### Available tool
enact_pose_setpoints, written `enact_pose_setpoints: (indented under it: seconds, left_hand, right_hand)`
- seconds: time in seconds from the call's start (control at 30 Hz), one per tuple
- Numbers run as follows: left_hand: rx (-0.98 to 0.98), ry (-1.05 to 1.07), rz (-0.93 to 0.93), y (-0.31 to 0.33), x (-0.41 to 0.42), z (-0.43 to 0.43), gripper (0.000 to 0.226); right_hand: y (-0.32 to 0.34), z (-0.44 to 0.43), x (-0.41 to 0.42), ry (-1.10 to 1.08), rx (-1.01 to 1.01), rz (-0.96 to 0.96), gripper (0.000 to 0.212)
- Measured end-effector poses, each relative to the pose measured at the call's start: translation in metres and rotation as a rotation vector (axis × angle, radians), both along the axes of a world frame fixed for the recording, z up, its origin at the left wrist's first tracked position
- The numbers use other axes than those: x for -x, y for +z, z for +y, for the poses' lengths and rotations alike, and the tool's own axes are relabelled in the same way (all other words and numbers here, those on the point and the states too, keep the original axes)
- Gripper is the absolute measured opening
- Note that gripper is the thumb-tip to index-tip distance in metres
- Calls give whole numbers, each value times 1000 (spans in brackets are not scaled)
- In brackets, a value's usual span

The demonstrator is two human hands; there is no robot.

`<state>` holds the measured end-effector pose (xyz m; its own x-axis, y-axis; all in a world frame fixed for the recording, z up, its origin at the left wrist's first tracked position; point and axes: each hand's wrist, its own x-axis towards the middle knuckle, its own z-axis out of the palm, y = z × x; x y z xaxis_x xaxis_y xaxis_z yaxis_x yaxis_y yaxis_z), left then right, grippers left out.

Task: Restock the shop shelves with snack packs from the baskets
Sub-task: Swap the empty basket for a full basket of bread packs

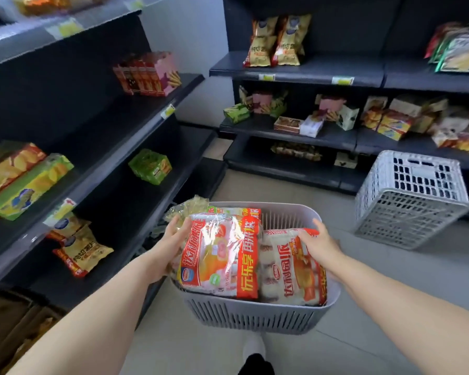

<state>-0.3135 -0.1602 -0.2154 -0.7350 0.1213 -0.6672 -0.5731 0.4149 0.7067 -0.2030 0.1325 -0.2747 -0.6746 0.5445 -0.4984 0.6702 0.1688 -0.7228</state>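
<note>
I record a grey slatted plastic basket [255, 312] on the floor, with its near wall in full view. A red-and-pink clear-wrapped snack pack [217, 255] lies tilted at the basket's left edge and overhangs the rim. The left hand [171, 239] grips that pack's left side with the thumb on its face; the fingers behind it are hidden. A red-and-white snack pack [290, 274] fills the basket's right side. The right hand [320, 244] rests on its upper end, fingers relaxed and spread, not closed round it. Packs beneath these two are mostly covered. A crinkled clear bag [187, 205] at the basket's far left corner is too blurred to identify. Dark metal shelves [106, 147] stand to the left, partly stocked. A tilted grey lattice crate [409, 201] sits well to the right.
</note>
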Motion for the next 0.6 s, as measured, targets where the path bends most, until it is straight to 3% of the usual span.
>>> enact_pose_setpoints:
  seconds: [0.17,0.37,0.6]
  left_hand:
    - [-32,-186,1,-3,70,68,98]
    - [-43,-353,15,1,140,169,86]
    - [-52,-506,5,-2,175,320,87]
  right_hand:
    - [8,51,30,-143,-10,12,59]
    - [7,124,46,-329,-11,33,61]
    - [5,244,42,-474,-20,41,60]
